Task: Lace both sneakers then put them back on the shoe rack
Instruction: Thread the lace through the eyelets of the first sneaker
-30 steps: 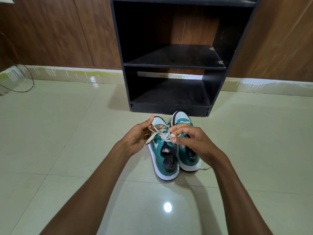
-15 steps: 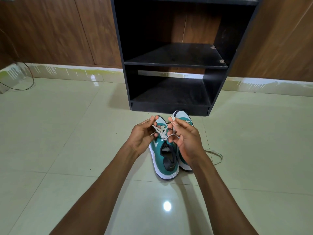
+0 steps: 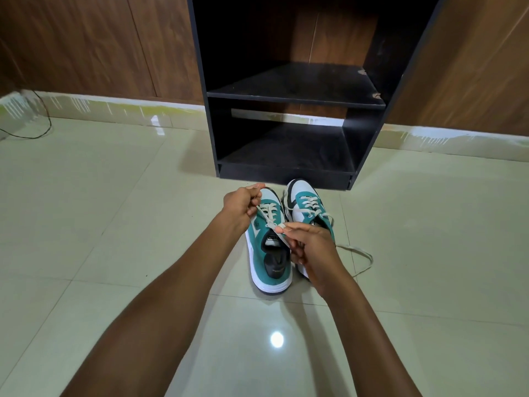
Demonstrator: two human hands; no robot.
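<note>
Two teal-and-white sneakers stand side by side on the tiled floor, toes toward the black shoe rack [image 3: 294,96]. My left hand [image 3: 242,204] is closed on one end of the left sneaker's [image 3: 269,253] cream lace [image 3: 269,214], up by the toe. My right hand [image 3: 313,253] pinches the other end of that lace near the tongue and covers the heel of the right sneaker [image 3: 305,204]. The right sneaker's lace is threaded, and its loose end [image 3: 360,257] trails on the floor to the right.
The rack has two open shelves with nothing on them and stands against a wood-panelled wall [image 3: 86,44]. A thin black cable [image 3: 40,130] lies on the floor at the far left. Glossy tiles surround the shoes.
My hands have drawn apart: the left went up toward the toe, the right came back toward the tongue, pulling the lace taut. The right sneaker's laced front is now uncovered.
</note>
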